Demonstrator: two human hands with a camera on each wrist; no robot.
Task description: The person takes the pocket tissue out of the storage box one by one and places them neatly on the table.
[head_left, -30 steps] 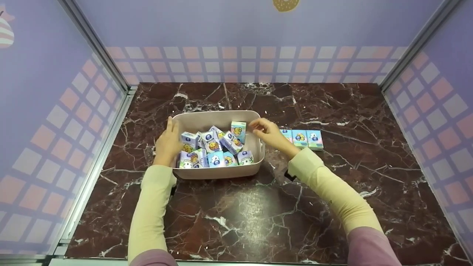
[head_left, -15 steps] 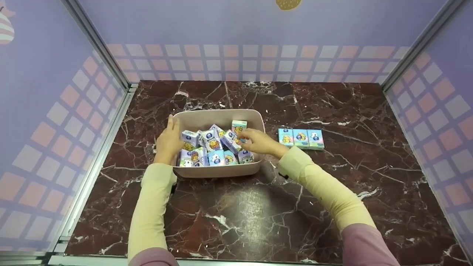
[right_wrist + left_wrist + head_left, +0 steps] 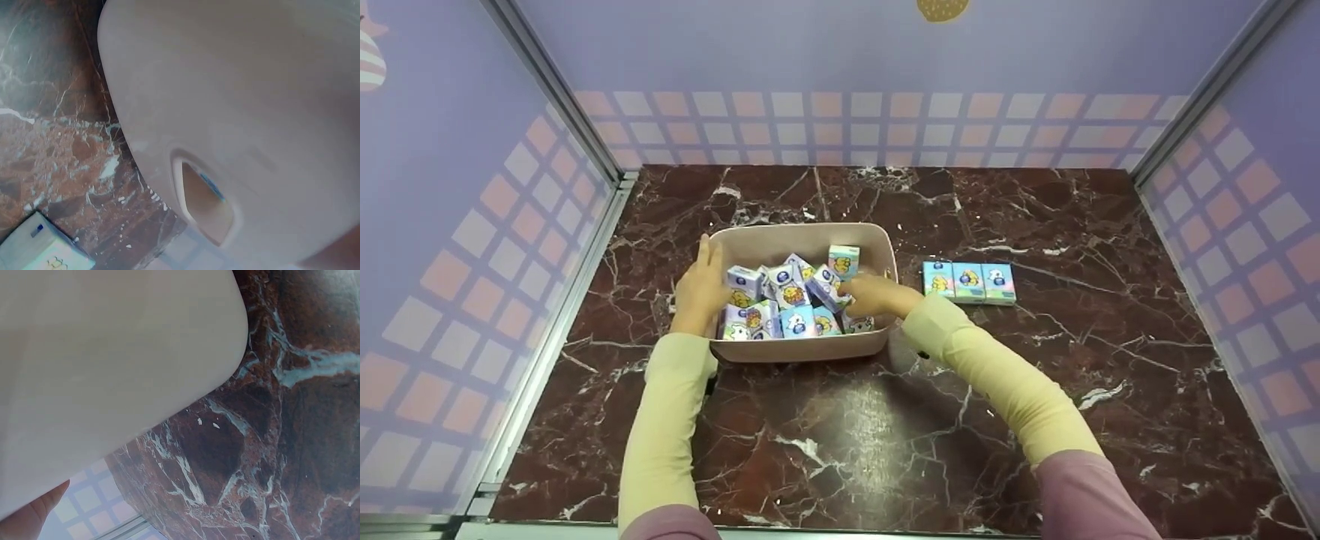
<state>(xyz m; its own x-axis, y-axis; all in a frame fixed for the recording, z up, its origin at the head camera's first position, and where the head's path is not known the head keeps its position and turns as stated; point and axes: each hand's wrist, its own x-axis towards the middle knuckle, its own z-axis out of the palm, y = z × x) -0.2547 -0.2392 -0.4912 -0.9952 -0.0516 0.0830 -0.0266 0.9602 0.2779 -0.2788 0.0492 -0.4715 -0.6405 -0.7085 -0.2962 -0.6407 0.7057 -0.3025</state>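
Observation:
A beige plastic bin [image 3: 802, 351] holds several small cartoon-printed packs [image 3: 798, 322] that look like pocket tissues, mostly lying jumbled. One pack [image 3: 844, 259] leans upright near the back right. My left hand [image 3: 699, 296] rests at the bin's left wall with its fingers extended. In the left wrist view, part of that hand [image 3: 25, 518] shows beside the smooth outer wall. My right hand [image 3: 877, 295] reaches over the right wall into the bin, its fingers down among the packs at the right. The fingertips are hidden, so any grip cannot be made out.
Three blue packs [image 3: 969, 283] lie side by side in a row right of the bin on the dark red marble-patterned table [image 3: 870, 450]. A handle hole [image 3: 207, 202] pierces the bin's right wall. Purple checkered panels [image 3: 840, 127] enclose the back and sides.
My right hand has moved left from beside the bin's right rim, over the wall and down among the packs. The left hand and the bin have stayed in place.

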